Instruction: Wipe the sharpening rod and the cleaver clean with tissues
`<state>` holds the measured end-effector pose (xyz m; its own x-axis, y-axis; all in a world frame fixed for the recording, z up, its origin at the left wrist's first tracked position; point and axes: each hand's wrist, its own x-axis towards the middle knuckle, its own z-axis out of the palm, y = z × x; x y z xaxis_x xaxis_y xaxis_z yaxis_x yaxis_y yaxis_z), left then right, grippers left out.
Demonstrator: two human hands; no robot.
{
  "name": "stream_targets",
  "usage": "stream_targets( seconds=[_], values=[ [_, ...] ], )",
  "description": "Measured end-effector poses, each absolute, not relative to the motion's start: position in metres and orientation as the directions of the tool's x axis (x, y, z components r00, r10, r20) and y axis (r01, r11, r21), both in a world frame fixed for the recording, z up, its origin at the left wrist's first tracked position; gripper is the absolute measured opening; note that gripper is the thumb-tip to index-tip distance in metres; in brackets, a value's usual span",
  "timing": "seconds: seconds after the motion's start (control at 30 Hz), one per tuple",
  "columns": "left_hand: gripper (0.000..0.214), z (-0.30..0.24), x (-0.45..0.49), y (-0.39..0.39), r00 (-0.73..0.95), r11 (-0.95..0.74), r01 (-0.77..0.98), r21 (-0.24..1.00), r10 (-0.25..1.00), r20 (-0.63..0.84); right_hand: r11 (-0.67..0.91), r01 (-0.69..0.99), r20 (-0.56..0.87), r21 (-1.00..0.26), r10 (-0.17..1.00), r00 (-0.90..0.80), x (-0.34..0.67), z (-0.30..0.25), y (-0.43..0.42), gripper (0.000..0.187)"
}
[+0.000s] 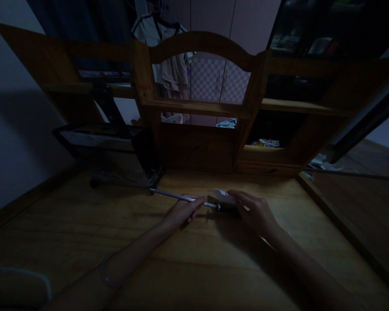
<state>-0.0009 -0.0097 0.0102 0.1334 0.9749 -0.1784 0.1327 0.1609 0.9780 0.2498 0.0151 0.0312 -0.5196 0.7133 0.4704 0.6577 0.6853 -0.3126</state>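
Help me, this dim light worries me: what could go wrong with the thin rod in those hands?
1. The light is poor, so the left hand gripping the thin rod might misjudge where it meets the dark end piece under the right hand, and the rod could slip.
2. The rod's far tip lies close to the black stand; a swing might knock it.

Wooden shelf unit [194, 149] (clothes [174, 71] behind)
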Motion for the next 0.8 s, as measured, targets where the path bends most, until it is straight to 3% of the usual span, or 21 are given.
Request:
stream_targets(
  seconds=[0.2, 0.4, 0.63, 0.8],
  values=[
    [0.043, 0.007, -0.001, -0.008, 0.166, 0.183, 0.073, 0.981, 0.967, -0.192, 0.794, 0.527, 0.414, -0.303, 0.608, -0.677, 0.245, 0.033, 0.006, 0.042],
    [0.043, 0.006, -0.003, -0.008, 0.177, 0.128, 0.083, 0.988, 0.974, -0.141, 0.780, 0.559, 0.374, -0.281, 0.625, -0.685, 0.245, 0.035, 0.007, 0.040],
    [0.045, 0.004, -0.003, -0.008, 0.155, 0.145, 0.083, 0.986, 0.975, -0.156, 0.702, 0.675, 0.370, -0.227, 0.703, -0.607, 0.250, 0.027, 0.015, 0.034],
    [0.045, 0.007, -0.002, -0.009, 0.142, 0.173, 0.097, 0.980, 0.972, -0.186, 0.658, 0.688, 0.448, -0.306, 0.737, -0.505, 0.251, 0.027, 0.016, 0.040]
  ],
)
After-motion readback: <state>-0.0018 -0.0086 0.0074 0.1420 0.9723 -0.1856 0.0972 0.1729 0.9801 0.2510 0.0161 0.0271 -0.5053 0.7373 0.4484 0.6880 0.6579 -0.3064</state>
